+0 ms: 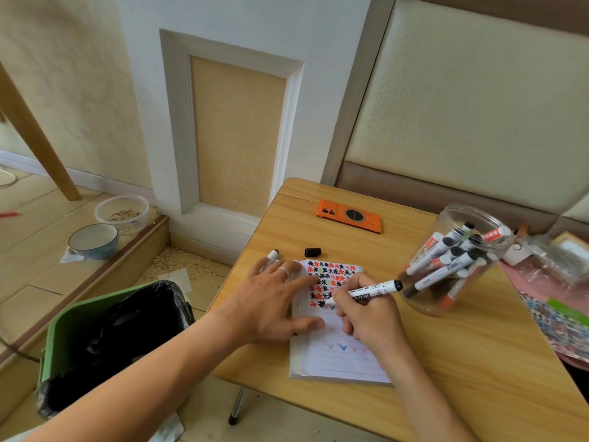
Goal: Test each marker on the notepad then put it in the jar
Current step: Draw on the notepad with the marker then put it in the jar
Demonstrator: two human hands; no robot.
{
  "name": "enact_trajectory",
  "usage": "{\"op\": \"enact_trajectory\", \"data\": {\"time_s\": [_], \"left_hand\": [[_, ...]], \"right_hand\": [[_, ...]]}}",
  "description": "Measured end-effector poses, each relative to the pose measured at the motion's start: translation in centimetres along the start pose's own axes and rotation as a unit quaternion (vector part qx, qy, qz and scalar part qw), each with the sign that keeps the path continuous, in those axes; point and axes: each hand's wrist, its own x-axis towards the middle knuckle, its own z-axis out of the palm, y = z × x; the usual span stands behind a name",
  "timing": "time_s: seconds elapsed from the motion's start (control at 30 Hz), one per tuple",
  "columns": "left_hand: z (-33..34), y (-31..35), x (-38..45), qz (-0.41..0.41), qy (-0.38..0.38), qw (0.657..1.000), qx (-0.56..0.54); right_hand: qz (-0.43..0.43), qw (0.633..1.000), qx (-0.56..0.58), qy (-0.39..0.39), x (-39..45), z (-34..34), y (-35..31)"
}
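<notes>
A lined notepad [341, 358] lies on the wooden table [446, 362], its top covered in red, black and blue marks. My left hand [271, 301] presses flat on the pad's left edge. My right hand [366, 311] grips a white marker [379, 288] with its tip down on the paper. A loose black cap [312, 252] lies beyond the pad. Another marker [272, 256] lies by my left fingertips. The clear plastic jar [459, 260] at the right holds several markers.
An orange phone [349, 215] lies at the table's far side. A green bin [105, 342] with a black liner stands left of the table. Two bowls [105, 231] sit on the floor step. Patterned paper and clutter [557, 301] fill the right edge.
</notes>
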Motion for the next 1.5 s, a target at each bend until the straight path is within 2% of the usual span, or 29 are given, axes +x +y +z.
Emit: {"op": "enact_trajectory", "data": {"time_s": [0.23, 0.57, 0.73, 0.93, 1.13, 1.5], "left_hand": [[0.2, -0.9, 4.3, -0.052, 0.11, 0.992, -0.028], [1.7, -1.3, 9.2, -0.116, 0.123, 0.985, -0.019], [1.2, -0.6, 9.0, -0.109, 0.158, 0.981, -0.022], [0.1, 1.0, 5.8, -0.073, 0.213, 0.974, -0.034], [-0.3, 2.2, 3.2, -0.057, 0.222, 0.972, -0.044], [-0.1, 4.1, 1.4, 0.005, 0.207, 0.974, -0.095]], "right_hand": [[-0.002, 1.0, -0.002, -0.008, -0.1, 0.0, 0.2], [-0.013, 1.0, -0.001, -0.021, -0.1, 0.0, -0.1], [-0.009, 1.0, 0.021, -0.019, -0.2, -0.4, -0.3], [0.004, 0.991, 0.134, -0.002, -0.2, -1.3, -0.6], [0.008, 0.978, 0.21, 0.021, -0.4, -1.5, -1.1], [-0.036, 0.988, 0.151, -0.018, -0.6, -1.0, -0.6]]}}
